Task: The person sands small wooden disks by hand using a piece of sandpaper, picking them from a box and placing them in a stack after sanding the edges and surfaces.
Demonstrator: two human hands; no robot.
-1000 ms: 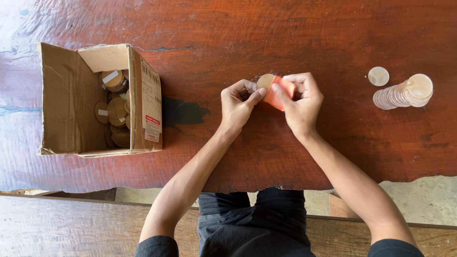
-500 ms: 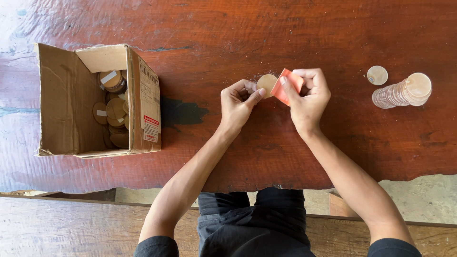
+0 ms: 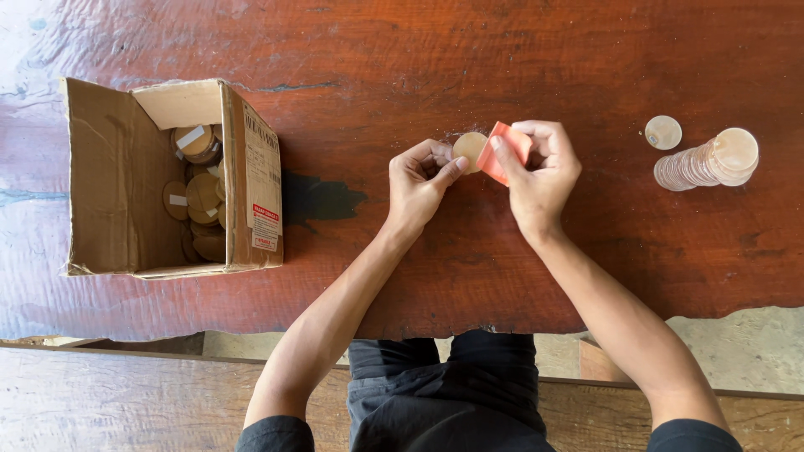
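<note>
While pinched at its lower-left edge between thumb and fingertips of the left hand (image 3: 423,177), small round tan disc (image 3: 470,149) held just above the tabletop (image 3: 402,67), flat face turned up toward the camera, no long axis to speak of. Right hand (image 3: 540,172) curled closed around a folded orange-pink pad (image 3: 505,151), index finger laid along its near edge; pad tilted, long side running from lower left to upper right, lower corner touching the disc's right rim. Both hands close together near the middle of the dark red wooden surface, fingers bent, neither palm open.

Well apart on the left, open cardboard box (image 3: 126,180) lying with flaps spread, mouth facing up, more tan discs (image 3: 197,197) heaped inside, some with pale tape strips. Off to the right, a lying stack of clear round discs (image 3: 703,163), axis running left to right and tipped slightly upward at the right end, with one single clear disc (image 3: 663,132) flat just beside it, up and left.
</note>
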